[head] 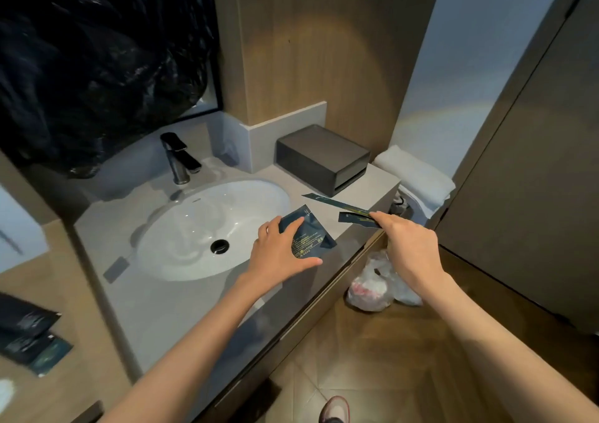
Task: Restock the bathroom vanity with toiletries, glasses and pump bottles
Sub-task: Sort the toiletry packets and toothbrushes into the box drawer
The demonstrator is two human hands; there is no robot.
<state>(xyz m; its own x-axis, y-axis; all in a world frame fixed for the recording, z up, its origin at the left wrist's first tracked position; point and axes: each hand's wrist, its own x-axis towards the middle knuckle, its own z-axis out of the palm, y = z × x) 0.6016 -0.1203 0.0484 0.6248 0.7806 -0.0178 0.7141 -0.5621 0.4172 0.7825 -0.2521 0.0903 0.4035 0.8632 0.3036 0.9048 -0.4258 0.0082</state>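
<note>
My left hand (281, 250) rests on a stack of square dark blue toiletry packets (312, 239) lying on the grey vanity counter (168, 309), just right of the white sink (207, 228); the fingers lie over the packets and the thumb reaches under their near edge. My right hand (410, 244) pinches the end of a narrow dark blue sachet (355, 219) near the counter's right edge. A longer slim dark packet (337, 202) lies flat just beyond it.
A dark grey box (321, 158) stands at the back right of the counter, beside folded white towels (418, 176). A black faucet (178, 158) rises behind the sink. A filled clear plastic bag (377, 285) sits on the wooden floor below. The mirror at left reflects more dark packets (29, 338).
</note>
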